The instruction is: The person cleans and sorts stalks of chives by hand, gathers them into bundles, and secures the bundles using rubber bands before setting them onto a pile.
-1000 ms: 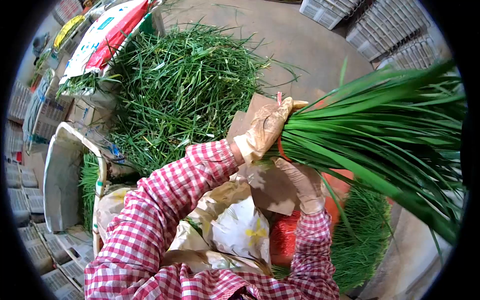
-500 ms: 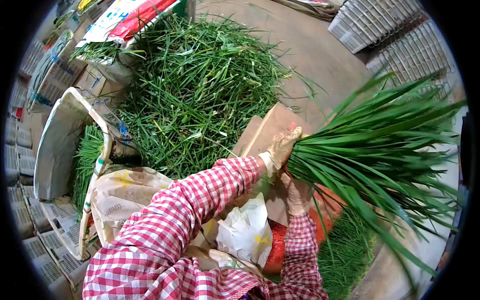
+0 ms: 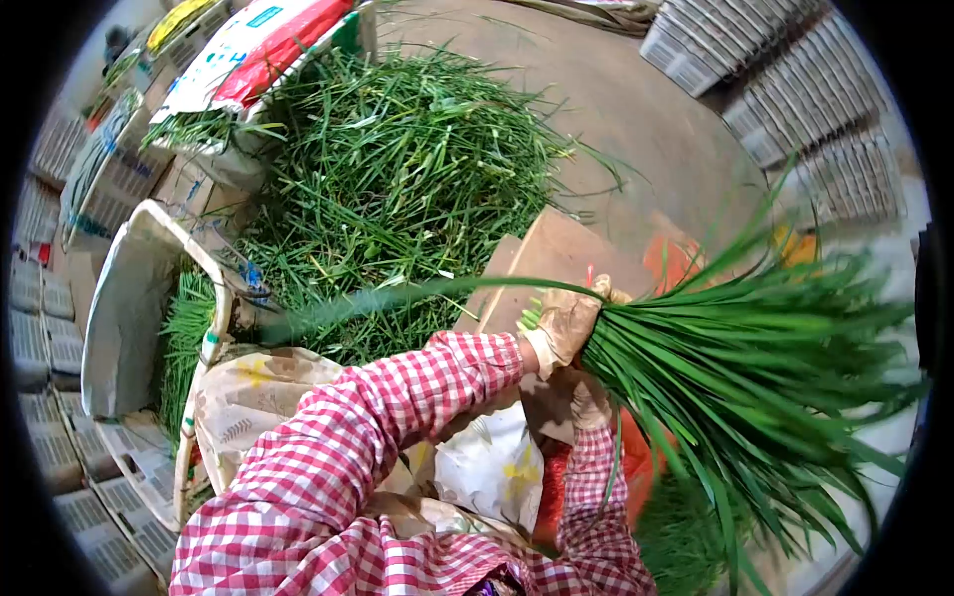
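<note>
A large bunch of garlic chives [image 3: 755,348], long flat green leaves, fans out to the right. My left hand [image 3: 564,323], in a thin pale glove, is closed around its base; pale stem ends show beside the fingers. One long leaf stretches left from the bunch, blurred at its tip. My right hand [image 3: 590,405], also gloved, is just below the left one, under the base of the bunch. Its fingers are mostly hidden, so I cannot make out whether they grip the stems. Brown cardboard [image 3: 566,253] lies behind my hands.
A big heap of loose green leaves [image 3: 417,189] covers the floor ahead. On the left stands a white-framed basket [image 3: 209,328] with greens inside. Stacked crates [image 3: 795,89] line the far right. Red netting [image 3: 552,492] and more greens [image 3: 686,536] are near my right forearm.
The bunch has swung downward a little and its leaves spread lower. A long leaf now sticks out to the left. My right hand has shifted slightly down from the left; the view has tilted somewhat.
</note>
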A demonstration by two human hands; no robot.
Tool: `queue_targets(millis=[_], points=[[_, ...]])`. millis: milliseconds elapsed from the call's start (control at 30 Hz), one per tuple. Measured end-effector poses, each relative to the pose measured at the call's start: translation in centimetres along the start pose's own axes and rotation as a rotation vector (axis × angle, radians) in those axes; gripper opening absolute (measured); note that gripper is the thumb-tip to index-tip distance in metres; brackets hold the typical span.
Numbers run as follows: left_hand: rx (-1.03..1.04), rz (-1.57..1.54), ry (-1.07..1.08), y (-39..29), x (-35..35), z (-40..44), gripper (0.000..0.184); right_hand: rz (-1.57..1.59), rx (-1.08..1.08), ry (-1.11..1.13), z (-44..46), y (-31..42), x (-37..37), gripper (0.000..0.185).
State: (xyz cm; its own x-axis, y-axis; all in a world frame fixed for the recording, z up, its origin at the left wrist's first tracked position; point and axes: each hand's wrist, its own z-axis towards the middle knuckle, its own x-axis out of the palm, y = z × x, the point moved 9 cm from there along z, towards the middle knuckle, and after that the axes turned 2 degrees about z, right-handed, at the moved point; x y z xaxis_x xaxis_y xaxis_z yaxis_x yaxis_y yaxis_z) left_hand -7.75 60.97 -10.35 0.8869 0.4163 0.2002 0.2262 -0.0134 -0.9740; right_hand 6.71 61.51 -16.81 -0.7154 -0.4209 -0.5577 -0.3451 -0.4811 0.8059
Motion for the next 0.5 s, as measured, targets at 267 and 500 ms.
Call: queue_targets(millis=[267,500], points=[[0.306,0.944,0.057,-6.2,0.7,0.1,0.054,0.083,-0.080,0.081,1.8,-0.1,7.6,0.041],[0.000,1.786,0.295,3.7,-3.3,5.5,0.066,0.412,0.320,0.801,-0.7,1.8,10.7,0.029]])
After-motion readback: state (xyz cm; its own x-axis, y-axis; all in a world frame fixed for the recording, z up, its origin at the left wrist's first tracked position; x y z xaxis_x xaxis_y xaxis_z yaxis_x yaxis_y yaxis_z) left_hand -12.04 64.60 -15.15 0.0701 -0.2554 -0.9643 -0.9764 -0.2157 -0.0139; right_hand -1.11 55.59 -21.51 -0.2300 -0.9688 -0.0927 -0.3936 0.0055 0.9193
